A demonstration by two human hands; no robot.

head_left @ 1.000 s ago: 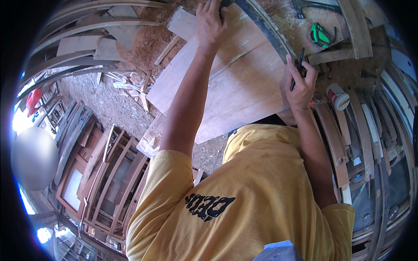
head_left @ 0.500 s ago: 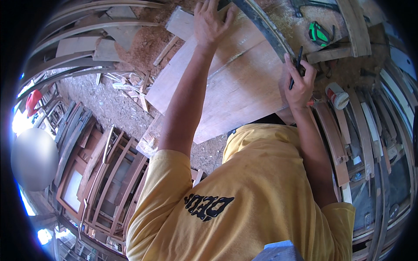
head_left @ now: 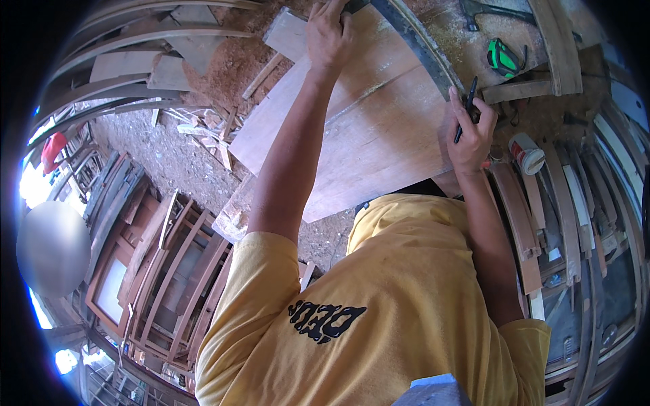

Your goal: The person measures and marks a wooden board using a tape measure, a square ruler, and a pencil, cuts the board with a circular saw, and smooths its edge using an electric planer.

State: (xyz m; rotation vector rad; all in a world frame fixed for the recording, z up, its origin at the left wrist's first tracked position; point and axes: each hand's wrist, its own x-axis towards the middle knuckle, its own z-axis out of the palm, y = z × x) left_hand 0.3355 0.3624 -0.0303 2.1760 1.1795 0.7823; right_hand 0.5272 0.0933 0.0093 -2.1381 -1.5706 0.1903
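Observation:
A wide, pale wooden board lies in front of me, with a seam across it. Over its far right side runs a long dark metal straightedge. My left hand is at the board's far edge, its fingers closed on a dark piece by the straightedge's far end; the fingertips are partly cut off by the top of the view. My right hand holds a slim black pen, tilted up between the fingers. Its index finger is stretched out and touches the near end of the straightedge.
A green and black tape measure and a hammer lie beyond the straightedge. To the right stand a white and red tub and stacked timber. Wooden frames lean at left, near sawdust and offcuts.
The view has shifted slightly, so the board, tools and right hand appear a little further right and lower. My left fingers and thumb have drawn closer together. The pen stays in my right hand.

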